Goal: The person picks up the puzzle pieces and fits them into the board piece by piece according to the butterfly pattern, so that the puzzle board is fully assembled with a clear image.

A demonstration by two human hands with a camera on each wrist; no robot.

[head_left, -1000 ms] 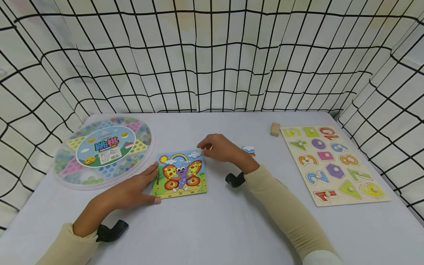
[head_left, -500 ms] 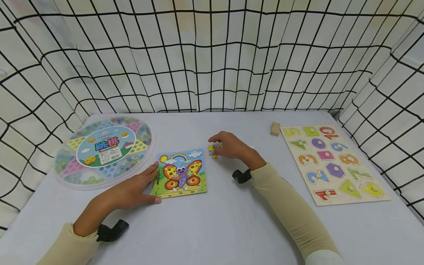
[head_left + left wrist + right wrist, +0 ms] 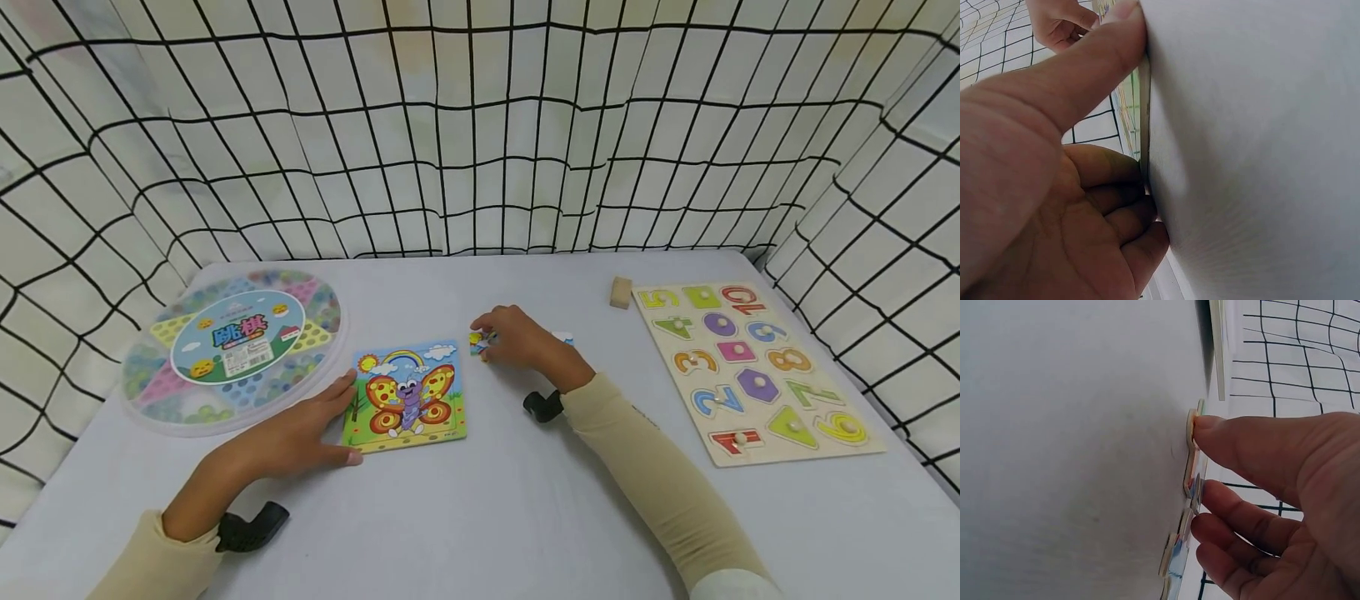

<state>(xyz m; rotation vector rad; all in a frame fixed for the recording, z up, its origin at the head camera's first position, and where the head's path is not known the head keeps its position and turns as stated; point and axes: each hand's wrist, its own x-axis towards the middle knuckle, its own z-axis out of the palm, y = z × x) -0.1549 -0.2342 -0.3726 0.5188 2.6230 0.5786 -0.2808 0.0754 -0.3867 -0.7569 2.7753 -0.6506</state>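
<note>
A square butterfly jigsaw puzzle (image 3: 408,400) lies flat on the white table. Its left side is held by my left hand (image 3: 303,429), with the thumb by the lower left corner and the fingers along the left edge. In the left wrist view the curled fingers touch the thin edge of the board (image 3: 1145,119). To the right of the puzzle, my right hand (image 3: 517,337) pinches a small colourful puzzle piece (image 3: 477,343), seen edge-on in the right wrist view. Other loose pieces (image 3: 1175,556) lie close by, partly hidden behind this hand.
A round, clear-lidded Chinese checkers set (image 3: 236,350) stands left of the puzzle. At the right lies a wooden number-and-shape peg board (image 3: 757,375), with a small wooden block (image 3: 621,292) beside its upper left corner. Black netting (image 3: 480,158) surrounds the table's back and sides.
My right hand has moved right, from the puzzle's upper right corner to the loose pieces beside it. My left hand stays at the puzzle's left edge. The head view has shifted slightly.
</note>
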